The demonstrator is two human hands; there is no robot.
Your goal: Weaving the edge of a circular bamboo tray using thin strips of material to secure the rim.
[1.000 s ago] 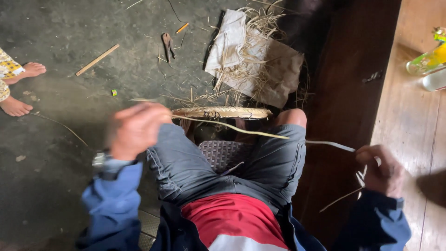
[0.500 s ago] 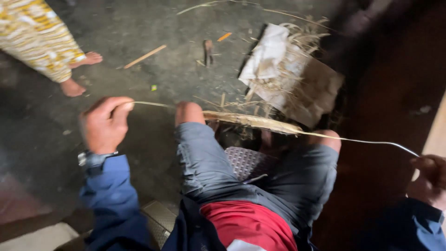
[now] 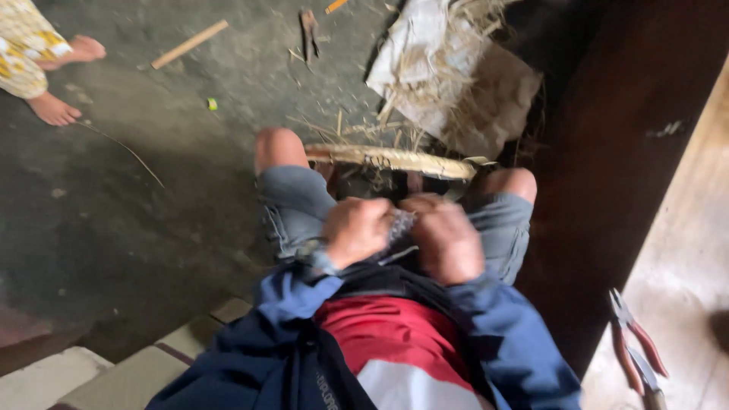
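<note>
I sit with knees apart in grey shorts. A woven straw piece (image 3: 395,159), long and flat, lies across between my knees. My left hand (image 3: 357,230) and my right hand (image 3: 448,239) are closed together in my lap, just below the woven piece, fingers curled around something pale and patterned (image 3: 401,224) between them. What exactly they grip is blurred and mostly hidden by the fingers. Blue jacket sleeves cover both forearms.
A crumpled sheet with loose straw (image 3: 456,76) lies beyond my knees. A wooden stick (image 3: 190,44) and scraps lie on the dark floor. Another person's bare feet (image 3: 64,80) stand at far left. Red-handled pliers (image 3: 638,349) rest on the wooden boards at right.
Both hands have come in from wide apart, where they pulled a long strand taut, to meet in my lap. The view has tilted down.
</note>
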